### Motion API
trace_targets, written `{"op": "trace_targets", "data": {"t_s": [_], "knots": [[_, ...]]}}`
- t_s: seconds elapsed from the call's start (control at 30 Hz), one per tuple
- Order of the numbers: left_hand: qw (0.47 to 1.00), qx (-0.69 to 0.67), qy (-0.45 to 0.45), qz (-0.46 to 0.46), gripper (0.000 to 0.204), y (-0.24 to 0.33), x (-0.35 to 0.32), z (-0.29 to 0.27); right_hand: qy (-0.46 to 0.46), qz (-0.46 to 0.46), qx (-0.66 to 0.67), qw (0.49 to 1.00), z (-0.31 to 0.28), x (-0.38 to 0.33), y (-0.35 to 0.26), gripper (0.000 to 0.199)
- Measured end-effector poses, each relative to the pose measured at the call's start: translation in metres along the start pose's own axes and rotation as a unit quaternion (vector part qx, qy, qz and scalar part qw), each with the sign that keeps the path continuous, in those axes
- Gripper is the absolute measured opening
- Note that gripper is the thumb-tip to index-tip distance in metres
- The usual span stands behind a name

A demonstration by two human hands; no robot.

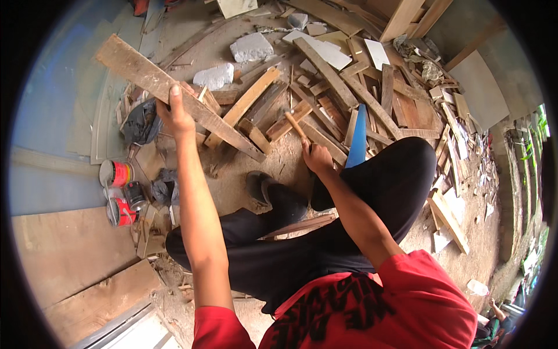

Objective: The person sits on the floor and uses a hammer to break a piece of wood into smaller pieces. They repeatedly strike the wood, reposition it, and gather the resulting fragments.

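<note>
My left hand grips a long worn wooden board, the thumb lying over its face. The board slants from the upper left down toward the middle, held above the ground. My right hand is wrapped round the wooden handle of a hammer; its small head points away from me, over the wood scraps. Just right of that hand a blue blade-like piece stands up beside my knee, its lower end hidden behind my leg. The hammer and the board are apart.
A heap of wooden offcuts spreads ahead, with pale broken blocks behind it. Red-labelled cans and a black plastic bag stand at the left by a bluish wall panel. A loose plank lies at right.
</note>
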State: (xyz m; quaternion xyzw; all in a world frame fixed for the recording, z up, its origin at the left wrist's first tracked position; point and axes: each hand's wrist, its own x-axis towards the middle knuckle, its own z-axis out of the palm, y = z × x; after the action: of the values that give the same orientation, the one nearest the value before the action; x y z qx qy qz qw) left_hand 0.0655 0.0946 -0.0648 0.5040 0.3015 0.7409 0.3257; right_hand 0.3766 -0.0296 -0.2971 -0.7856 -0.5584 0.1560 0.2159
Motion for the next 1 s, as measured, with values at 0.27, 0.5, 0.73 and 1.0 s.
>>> {"op": "trace_targets", "data": {"t_s": [0.27,0.5,0.73,1.0], "knots": [[1.0,0.006,-0.019,-0.003,0.056,-0.005,-0.008,-0.009,-0.074,-0.119,0.278,0.95,-0.06,-0.031,-0.106,0.054],[0.999,-0.014,0.001,-0.052,0.072,-0.004,-0.016,-0.042,-0.09,-0.012,0.199,0.976,0.001,-0.04,-0.052,0.06],[0.998,0.016,0.061,-0.007,0.079,0.021,0.019,-0.045,-0.133,-0.045,0.342,0.929,-0.043,-0.054,-0.114,0.047],[0.978,0.15,0.138,-0.034,0.063,0.026,0.03,0.055,-0.129,-0.083,0.244,0.958,-0.037,-0.07,-0.107,0.045]]}}
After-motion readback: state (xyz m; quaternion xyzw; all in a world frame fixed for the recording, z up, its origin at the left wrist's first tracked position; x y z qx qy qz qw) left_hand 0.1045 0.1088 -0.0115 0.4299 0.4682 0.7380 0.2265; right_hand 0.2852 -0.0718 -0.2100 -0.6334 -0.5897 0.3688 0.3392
